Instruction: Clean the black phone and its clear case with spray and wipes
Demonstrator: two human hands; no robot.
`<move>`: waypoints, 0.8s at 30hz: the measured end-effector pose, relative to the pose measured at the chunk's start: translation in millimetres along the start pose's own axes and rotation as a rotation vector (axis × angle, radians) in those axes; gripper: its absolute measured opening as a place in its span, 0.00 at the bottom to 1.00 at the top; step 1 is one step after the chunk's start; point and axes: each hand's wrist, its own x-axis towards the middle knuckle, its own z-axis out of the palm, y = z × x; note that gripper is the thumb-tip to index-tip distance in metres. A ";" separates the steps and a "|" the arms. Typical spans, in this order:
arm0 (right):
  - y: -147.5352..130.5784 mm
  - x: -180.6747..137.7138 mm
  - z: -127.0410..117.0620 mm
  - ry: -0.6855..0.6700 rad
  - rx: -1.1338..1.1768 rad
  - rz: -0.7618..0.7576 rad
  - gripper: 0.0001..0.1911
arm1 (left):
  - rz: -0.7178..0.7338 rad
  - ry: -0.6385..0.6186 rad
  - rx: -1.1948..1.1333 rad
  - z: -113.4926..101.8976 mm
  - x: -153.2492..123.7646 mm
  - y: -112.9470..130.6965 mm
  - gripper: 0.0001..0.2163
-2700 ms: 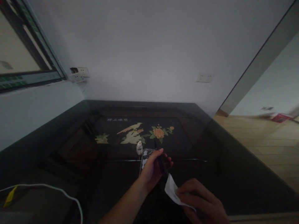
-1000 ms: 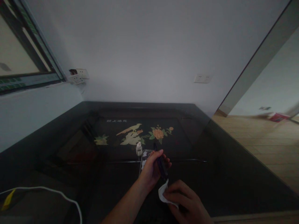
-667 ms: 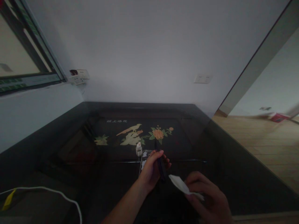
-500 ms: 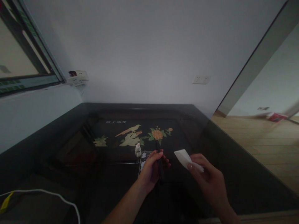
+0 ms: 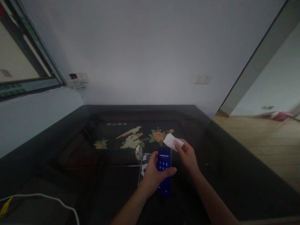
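Observation:
My left hand (image 5: pixel 153 173) is closed around a smartphone (image 5: pixel 164 184), its thumb lying across the lit blue screen, which shows a number pad. Pinched in my right hand (image 5: pixel 187 156) is a folded white tissue (image 5: pixel 172 141), held just above the phone's upper right corner and apart from it. Beside my left hand a clear phone case (image 5: pixel 144 165) with black and white patches lies on the dark table, partly covered by that hand. A small whitish bottle (image 5: pixel 137 153) stands by the case's top end, its right part blurred out.
The glossy black table (image 5: pixel 112 193) carries a bird-and-flower picture (image 5: pixel 131 140). A white cable (image 5: pixel 47 195) with a yellow tag (image 5: pixel 6 207) curves at lower left. Wall sockets (image 5: pixel 202 79) sit behind; a red box (image 5: pixel 281 116) rests on the floor at right.
My left hand has turned the phone from edge-on to face-up, and its screen now shows lit. My right hand has moved left and up with the tissue, closer to the phone.

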 end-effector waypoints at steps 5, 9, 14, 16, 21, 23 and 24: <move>8.2 -2.1 -3.2 -0.114 0.029 0.055 0.23 | 0.006 0.012 0.086 -0.5 2.3 -2.4 0.31; 6.9 -2.2 -2.8 -0.112 -0.030 0.055 0.24 | -0.015 0.071 0.178 -1.9 4.6 -4.0 0.31; 5.5 -1.4 -5.6 -0.091 -0.128 -0.011 0.23 | 0.038 0.112 0.316 -3.6 5.6 -2.6 0.30; 5.2 -1.0 -6.4 -0.120 -0.098 0.019 0.23 | 0.042 0.081 0.359 -3.5 4.4 -1.8 0.30; 4.7 -2.4 -4.1 -0.284 -0.015 0.096 0.21 | 0.045 0.009 0.368 -2.3 2.3 -4.2 0.32; 6.2 -3.2 -3.6 -0.303 0.011 0.114 0.20 | 0.052 -0.007 0.303 -2.1 3.8 -7.3 0.30; 7.3 -3.4 -3.8 -0.297 0.037 0.124 0.20 | 0.055 -0.004 0.267 -2.2 5.1 -8.9 0.30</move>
